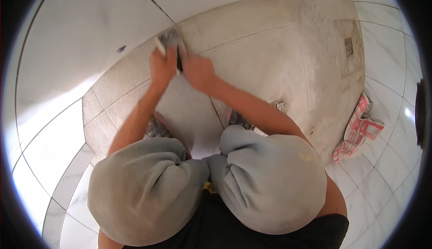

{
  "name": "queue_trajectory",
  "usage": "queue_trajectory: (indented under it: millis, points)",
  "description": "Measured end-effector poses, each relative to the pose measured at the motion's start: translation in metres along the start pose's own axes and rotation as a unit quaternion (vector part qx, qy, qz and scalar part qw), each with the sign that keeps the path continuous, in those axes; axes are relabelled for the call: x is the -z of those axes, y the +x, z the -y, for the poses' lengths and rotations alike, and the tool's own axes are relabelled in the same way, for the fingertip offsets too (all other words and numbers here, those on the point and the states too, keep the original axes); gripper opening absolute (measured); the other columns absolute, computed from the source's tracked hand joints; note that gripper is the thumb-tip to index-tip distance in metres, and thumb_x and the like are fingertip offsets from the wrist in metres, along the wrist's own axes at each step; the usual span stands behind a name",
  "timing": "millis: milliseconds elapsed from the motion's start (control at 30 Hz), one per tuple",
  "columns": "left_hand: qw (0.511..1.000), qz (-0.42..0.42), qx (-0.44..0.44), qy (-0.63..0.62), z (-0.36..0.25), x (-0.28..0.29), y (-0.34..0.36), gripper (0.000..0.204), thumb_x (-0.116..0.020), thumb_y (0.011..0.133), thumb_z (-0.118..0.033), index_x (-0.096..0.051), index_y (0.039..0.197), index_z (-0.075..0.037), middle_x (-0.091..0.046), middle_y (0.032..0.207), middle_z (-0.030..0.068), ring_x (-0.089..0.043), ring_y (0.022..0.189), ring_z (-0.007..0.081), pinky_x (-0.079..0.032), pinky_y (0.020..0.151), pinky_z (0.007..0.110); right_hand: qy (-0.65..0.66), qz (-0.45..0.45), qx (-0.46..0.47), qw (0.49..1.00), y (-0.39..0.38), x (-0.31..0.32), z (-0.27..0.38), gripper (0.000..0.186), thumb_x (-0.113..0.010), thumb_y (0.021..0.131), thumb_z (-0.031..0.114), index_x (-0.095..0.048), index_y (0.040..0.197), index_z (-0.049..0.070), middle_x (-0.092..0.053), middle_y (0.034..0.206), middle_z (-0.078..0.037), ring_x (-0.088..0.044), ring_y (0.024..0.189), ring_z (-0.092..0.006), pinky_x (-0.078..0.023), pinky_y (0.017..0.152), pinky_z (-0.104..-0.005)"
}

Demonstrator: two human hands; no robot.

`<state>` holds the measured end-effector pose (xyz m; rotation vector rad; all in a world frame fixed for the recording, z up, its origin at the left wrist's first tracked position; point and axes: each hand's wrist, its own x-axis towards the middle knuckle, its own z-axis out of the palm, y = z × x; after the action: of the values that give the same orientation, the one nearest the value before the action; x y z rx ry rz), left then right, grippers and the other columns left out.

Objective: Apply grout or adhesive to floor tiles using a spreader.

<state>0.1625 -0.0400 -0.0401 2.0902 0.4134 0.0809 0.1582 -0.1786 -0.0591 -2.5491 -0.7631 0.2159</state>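
My left hand (163, 69) and my right hand (200, 72) are close together over the dusty floor tiles (243, 55), near the foot of the white wall. Both are closed, with fingers curled inward. A flat grey tool (170, 37) with pale edges sticks out ahead of them, and a dark strip shows between the hands. My left fingers wrap its pale left edge; the right fingers press along its other side. Motion blur and the fingers hide its exact kind and whether it is one piece or two.
White marbled wall tiles (67, 46) rise at the left, with a small hole near their base. A crumpled red-and-white bag (358, 129) lies at the right against the wall. A square drain opening (348, 47) sits at the far right. My bent knees (274, 181) fill the near side.
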Motion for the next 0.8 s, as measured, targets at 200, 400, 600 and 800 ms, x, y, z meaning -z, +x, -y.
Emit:
queue_trajectory:
  millis: [200,400,600,800]
  points:
    - [0.99,-0.096,-0.096,-0.025,0.0,-0.006,-0.032,0.027,-0.048,0.086,-0.02,-0.058,0.087,0.004,-0.061,0.07,0.0237,-0.062,0.063,0.0377,-0.047,0.055,0.04,-0.036,0.015,-0.024,0.999,-0.006,0.0,0.007,0.061,-0.055,0.076,0.008,-0.037,0.134,-0.002,-0.062,0.082,-0.018,-0.063,0.062,-0.0327,-0.05,0.051,-0.0425]
    - [0.989,0.129,0.076,-0.004,-0.007,0.007,0.002,0.039,-0.049,0.09,-0.029,-0.056,0.115,0.002,-0.064,0.089,0.0163,-0.063,0.067,0.0237,-0.049,0.061,0.035,0.031,0.024,-0.039,0.998,0.007,0.005,0.002,0.067,-0.061,0.074,0.013,-0.035,0.135,-0.002,-0.063,0.084,-0.02,-0.063,0.066,-0.0353,-0.051,0.054,-0.0425]
    - [0.949,0.096,0.117,-0.277,-0.048,0.035,-0.037,0.045,-0.042,0.097,-0.038,-0.052,0.12,-0.001,-0.057,0.082,0.004,-0.048,0.054,0.0085,-0.041,0.051,0.024,0.08,-0.037,-0.166,0.982,-0.02,0.047,-0.057,0.049,-0.06,0.079,0.018,-0.047,0.12,-0.004,-0.062,0.076,-0.022,-0.062,0.066,-0.0386,-0.05,0.058,-0.0455]
    - [0.974,0.134,0.088,-0.159,-0.015,0.048,-0.074,0.031,-0.046,0.097,-0.025,-0.057,0.117,-0.003,-0.058,0.076,0.0043,-0.048,0.059,0.007,-0.041,0.055,0.023,0.123,0.048,-0.035,0.991,-0.021,0.017,-0.017,0.034,-0.054,0.083,0.029,-0.059,0.103,0.001,-0.061,0.068,-0.022,-0.062,0.07,-0.0373,-0.047,0.062,-0.0494]
